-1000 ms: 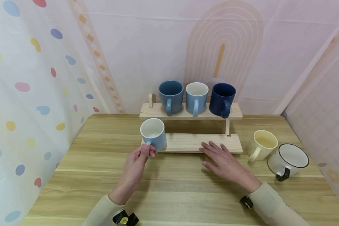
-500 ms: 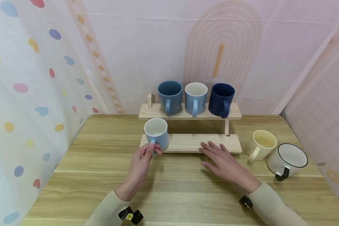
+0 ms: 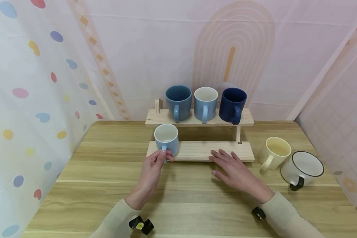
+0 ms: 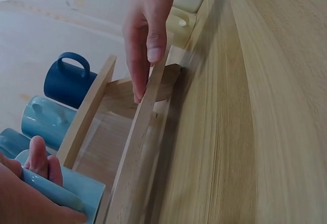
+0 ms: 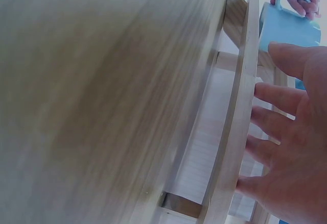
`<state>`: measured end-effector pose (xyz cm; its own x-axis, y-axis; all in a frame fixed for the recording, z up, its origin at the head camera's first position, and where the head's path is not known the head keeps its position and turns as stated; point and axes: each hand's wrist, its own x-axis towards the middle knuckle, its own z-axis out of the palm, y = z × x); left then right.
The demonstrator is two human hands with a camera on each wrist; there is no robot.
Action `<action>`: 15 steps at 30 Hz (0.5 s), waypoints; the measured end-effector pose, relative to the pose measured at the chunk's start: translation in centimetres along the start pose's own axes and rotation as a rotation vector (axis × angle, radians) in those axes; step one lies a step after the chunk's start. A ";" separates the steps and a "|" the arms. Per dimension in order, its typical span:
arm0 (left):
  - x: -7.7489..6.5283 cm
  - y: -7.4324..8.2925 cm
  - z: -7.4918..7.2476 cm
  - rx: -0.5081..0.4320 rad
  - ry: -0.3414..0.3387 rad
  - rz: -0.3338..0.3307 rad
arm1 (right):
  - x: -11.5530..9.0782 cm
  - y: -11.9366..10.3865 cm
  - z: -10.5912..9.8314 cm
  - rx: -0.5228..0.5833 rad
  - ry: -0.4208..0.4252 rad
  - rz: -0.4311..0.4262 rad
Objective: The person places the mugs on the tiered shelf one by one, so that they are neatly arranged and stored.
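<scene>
My left hand (image 3: 153,165) pinches the handle of a light blue mug (image 3: 170,144) with a white inside. The mug is upright at the left end of the lower board of a two-tier wooden rack (image 3: 196,151); in the right wrist view the light blue mug (image 5: 289,27) appears at the board's far end. My right hand (image 3: 230,168) has its fingers spread, and its fingertips rest on the right part of the lower board. On the upper board stand a teal-blue mug (image 3: 182,107), a light blue mug (image 3: 212,107) and a navy mug (image 3: 228,112), handles forward.
To the right of the rack, a pale yellow mug (image 3: 266,153) stands on the wooden table (image 3: 196,205). Beside it is a white mug with a black rim and handle (image 3: 291,172). Patterned cloth (image 3: 154,49) hangs behind and at both sides.
My left hand has carried the light blue mug a little to the right, further over the lower board. The right hand has stayed where it was.
</scene>
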<state>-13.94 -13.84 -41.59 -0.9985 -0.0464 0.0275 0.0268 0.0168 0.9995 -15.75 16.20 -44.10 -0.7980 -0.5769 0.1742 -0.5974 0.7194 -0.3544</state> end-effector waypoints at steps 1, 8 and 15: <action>0.0 0.0 0.1 0.000 -0.003 0.002 | 0.0 0.0 0.0 0.000 0.000 0.000; 0.1 -0.3 0.4 0.005 -0.021 0.020 | -0.1 0.0 0.0 0.005 0.000 -0.003; 0.3 -0.7 0.5 0.008 -0.033 0.024 | 0.0 0.1 0.0 0.003 0.000 -0.004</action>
<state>-14.28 -13.39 -42.33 -0.9986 -0.0130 0.0510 0.0506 0.0252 0.9984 -15.78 16.29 -44.15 -0.7957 -0.5796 0.1759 -0.6003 0.7161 -0.3562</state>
